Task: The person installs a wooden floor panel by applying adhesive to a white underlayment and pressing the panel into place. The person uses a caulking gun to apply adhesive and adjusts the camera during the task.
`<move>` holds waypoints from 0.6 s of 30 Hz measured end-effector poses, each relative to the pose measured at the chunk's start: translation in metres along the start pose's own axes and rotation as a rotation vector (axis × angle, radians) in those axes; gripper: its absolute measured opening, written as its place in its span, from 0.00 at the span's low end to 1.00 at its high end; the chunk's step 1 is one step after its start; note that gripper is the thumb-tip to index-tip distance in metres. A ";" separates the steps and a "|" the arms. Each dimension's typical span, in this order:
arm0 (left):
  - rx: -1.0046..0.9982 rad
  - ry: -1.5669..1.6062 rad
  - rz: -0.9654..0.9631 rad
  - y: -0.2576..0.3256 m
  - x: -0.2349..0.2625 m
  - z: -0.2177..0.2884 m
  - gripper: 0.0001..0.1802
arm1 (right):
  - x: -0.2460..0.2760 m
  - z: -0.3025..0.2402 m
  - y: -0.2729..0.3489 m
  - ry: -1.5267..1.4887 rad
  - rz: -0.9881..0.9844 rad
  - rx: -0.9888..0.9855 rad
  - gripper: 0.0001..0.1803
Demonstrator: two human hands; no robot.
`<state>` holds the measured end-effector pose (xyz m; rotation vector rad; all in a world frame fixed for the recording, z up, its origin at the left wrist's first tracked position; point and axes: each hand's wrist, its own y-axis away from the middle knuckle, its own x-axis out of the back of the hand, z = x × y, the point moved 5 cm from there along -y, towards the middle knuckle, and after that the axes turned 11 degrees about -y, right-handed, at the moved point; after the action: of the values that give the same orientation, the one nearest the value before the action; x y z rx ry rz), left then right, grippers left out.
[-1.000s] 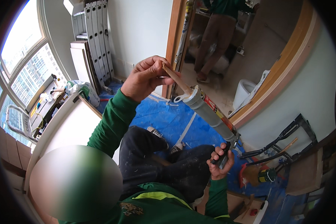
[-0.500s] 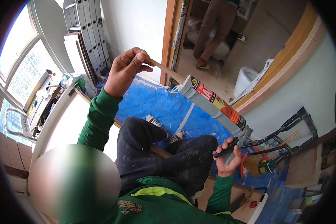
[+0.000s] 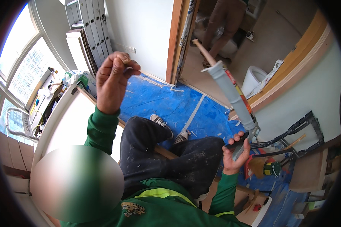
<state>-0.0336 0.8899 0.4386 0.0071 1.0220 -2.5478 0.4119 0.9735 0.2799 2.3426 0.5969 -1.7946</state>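
My right hand [image 3: 236, 155] is wrapped round the black handle of a caulking gun [image 3: 228, 92]. The gun's grey barrel slants up and away to the left, with a red, yellow and black adhesive cartridge in it. Its long tan nozzle [image 3: 205, 50] points toward the doorway, and the tip looks coated with adhesive. Raised on the left, my left hand [image 3: 113, 83] is apart from the nozzle. Its thumb and fingers are pinched together; a small pale smear or bit shows at the fingertips, too small to name.
Blue sheeting [image 3: 151, 102] covers the floor round my shoes. Past the wooden door frame [image 3: 175, 41] another person [image 3: 224, 22] stands near a toilet [image 3: 254, 77]. A folded black metal frame [image 3: 291, 136] and a green tub [image 3: 272, 168] are at right; a ladder [image 3: 91, 30] leans at the back left.
My left hand has come away from the nozzle tip and moved left and slightly nearer. The caulking gun has swung right and more upright, its nozzle now over the doorway.
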 end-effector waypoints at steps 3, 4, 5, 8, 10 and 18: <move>-0.007 -0.404 -0.020 -0.008 0.016 0.011 0.12 | 0.005 -0.025 0.004 0.121 0.019 0.079 0.17; 0.005 -0.477 -0.086 -0.008 0.024 0.010 0.12 | 0.006 -0.032 0.008 0.160 0.023 0.097 0.17; 0.016 -0.548 -0.153 -0.009 0.034 0.006 0.12 | 0.008 -0.040 0.013 0.201 0.028 0.117 0.17; 0.172 -0.699 -0.265 -0.014 0.074 -0.034 0.15 | 0.010 -0.052 0.027 0.250 0.011 0.127 0.18; 0.250 -1.156 -0.302 0.006 0.139 -0.105 0.23 | 0.008 -0.046 0.030 0.242 -0.002 0.087 0.19; 0.484 -0.192 -0.252 0.023 0.002 -0.090 0.37 | -0.013 -0.023 0.037 0.206 -0.088 -0.089 0.18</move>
<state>-0.0398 0.9341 0.3568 -0.2418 0.3364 -2.8920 0.4440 0.9442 0.2938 2.4941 0.8005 -1.5344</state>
